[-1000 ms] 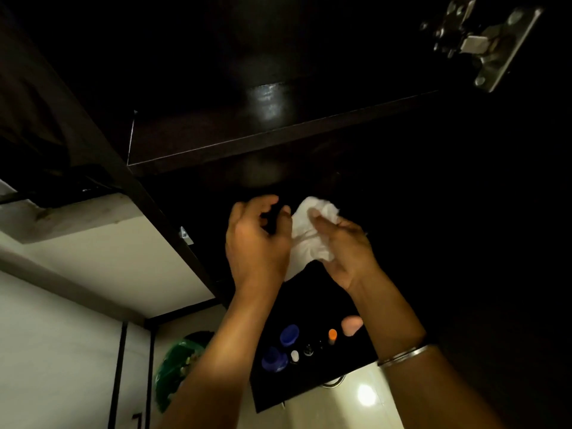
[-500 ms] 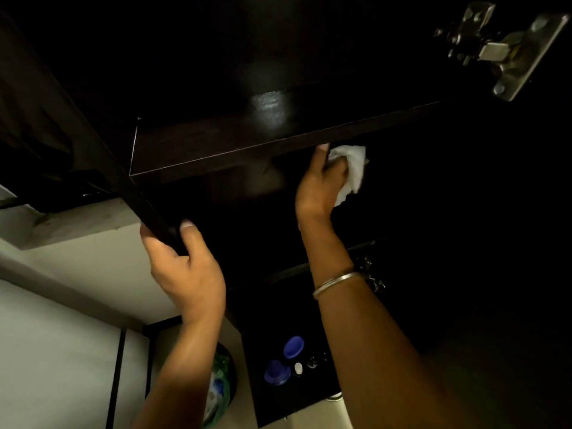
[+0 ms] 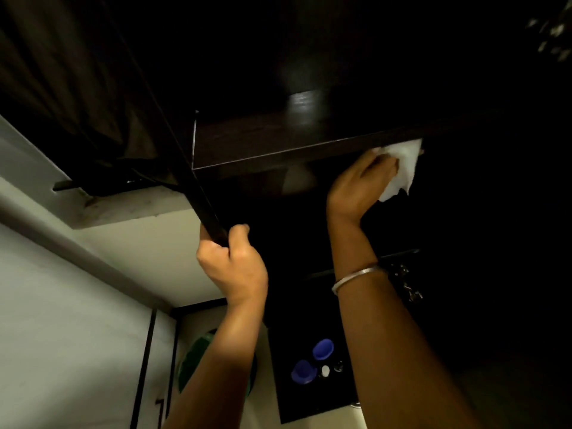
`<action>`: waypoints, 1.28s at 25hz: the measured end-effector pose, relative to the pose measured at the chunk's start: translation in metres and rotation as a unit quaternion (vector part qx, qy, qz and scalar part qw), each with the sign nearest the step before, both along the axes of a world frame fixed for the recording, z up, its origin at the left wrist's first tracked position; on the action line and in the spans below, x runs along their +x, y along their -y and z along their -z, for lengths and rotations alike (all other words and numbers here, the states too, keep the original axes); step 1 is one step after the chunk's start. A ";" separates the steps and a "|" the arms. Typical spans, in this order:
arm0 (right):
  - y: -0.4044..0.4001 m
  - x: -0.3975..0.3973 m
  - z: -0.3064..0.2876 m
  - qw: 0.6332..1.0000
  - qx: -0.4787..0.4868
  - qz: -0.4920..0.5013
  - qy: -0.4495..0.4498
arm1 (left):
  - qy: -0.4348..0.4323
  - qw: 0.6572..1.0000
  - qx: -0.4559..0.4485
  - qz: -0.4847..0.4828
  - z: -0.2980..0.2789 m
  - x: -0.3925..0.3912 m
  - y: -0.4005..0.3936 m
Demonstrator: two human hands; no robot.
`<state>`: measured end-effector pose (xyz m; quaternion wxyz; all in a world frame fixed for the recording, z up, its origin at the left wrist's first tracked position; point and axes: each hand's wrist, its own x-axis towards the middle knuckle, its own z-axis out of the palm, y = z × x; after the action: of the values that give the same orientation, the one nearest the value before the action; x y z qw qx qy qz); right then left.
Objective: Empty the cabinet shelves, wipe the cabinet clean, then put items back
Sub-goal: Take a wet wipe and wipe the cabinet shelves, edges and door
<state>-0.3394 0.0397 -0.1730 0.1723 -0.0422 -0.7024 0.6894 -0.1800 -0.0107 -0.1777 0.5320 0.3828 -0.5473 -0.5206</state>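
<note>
Dim light covers a pale wall [image 3: 62,305] at lower left and the dark interior of a raised cabinet [image 3: 309,41] filling the upper view, seen from below. Cabinet panels are very dark brown with a faint wood grain; one bright reflection lies on the shelf [image 3: 278,140]. That shelf runs horizontally across the centre, its front edge thin and straight with a lighter line along it. White cloth [image 3: 402,165] is crumpled, with loose folds hanging at its lower right, and sits directly under the right portion of the shelf front edge, touching it. Right hand [image 3: 362,184] is raised, fingers curled round the cloth, pressing it up against the shelf edge; a metal bangle [image 3: 356,277] circles the right wrist. Left hand [image 3: 235,261] is lower and to the left, well apart from the cloth, fingers and thumb wrapped round the lower end of the dark cabinet side panel [image 3: 198,193]. Between the forearms, far below, a dark counter [image 3: 325,404] carries two blue caps [image 3: 322,349] and several small items too blurred to identify. A green round object [image 3: 192,360] shows beside the left forearm
</note>
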 end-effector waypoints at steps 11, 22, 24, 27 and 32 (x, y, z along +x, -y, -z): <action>-0.067 0.002 0.006 0.948 -0.304 0.077 0.052 | 0.019 0.999 -0.029 0.022 0.005 0.000 0.002; -0.009 -0.018 0.032 0.991 0.112 -0.007 -0.067 | 0.049 0.996 -0.055 0.042 0.009 0.007 0.001; -0.018 -0.053 0.023 0.998 0.030 0.036 0.035 | 0.057 0.993 -0.095 0.052 0.011 0.015 -0.008; 0.001 0.001 0.025 0.999 0.027 0.001 0.039 | 0.059 0.989 -0.118 0.073 0.013 0.023 -0.015; 0.014 0.017 0.038 0.983 0.128 -0.109 -0.074 | 0.146 0.983 -0.057 0.096 0.027 0.017 0.013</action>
<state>-0.3228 0.0255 -0.2114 0.1516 0.1087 -0.7701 0.6100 -0.1628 -0.0239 -0.2048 0.4147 0.3691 -0.6823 -0.4757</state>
